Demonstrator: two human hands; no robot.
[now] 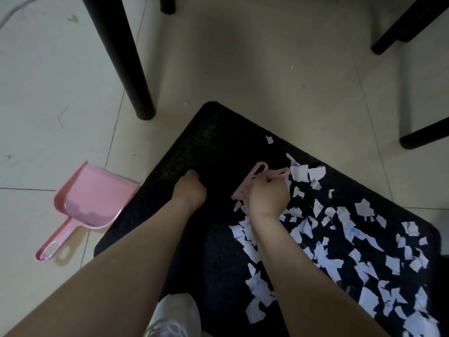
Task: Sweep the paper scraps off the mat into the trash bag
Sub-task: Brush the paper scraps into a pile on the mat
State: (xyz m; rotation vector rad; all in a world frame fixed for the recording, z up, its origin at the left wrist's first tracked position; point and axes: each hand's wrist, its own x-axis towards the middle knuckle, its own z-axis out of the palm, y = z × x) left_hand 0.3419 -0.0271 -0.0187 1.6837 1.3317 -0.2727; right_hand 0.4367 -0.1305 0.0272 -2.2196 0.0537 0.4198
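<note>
A black mat [206, 147] lies on the tiled floor. Several white paper scraps [345, 239] cover its right half. My right hand [268, 195] is closed on a small pink hand brush [261, 177], which rests on the mat at the left edge of the scraps. My left hand [189, 188] is curled into a fist and presses on the bare left part of the mat. A pink dustpan [90, 198] lies on the floor, its mouth touching the mat's left edge. No trash bag is in view.
A black table leg [128, 69] stands just beyond the mat's far-left corner. More black furniture legs [422, 135] stand at the right. A white shoe [175, 314] shows at the bottom edge on the mat. One stray scrap [269, 139] lies apart on the mat.
</note>
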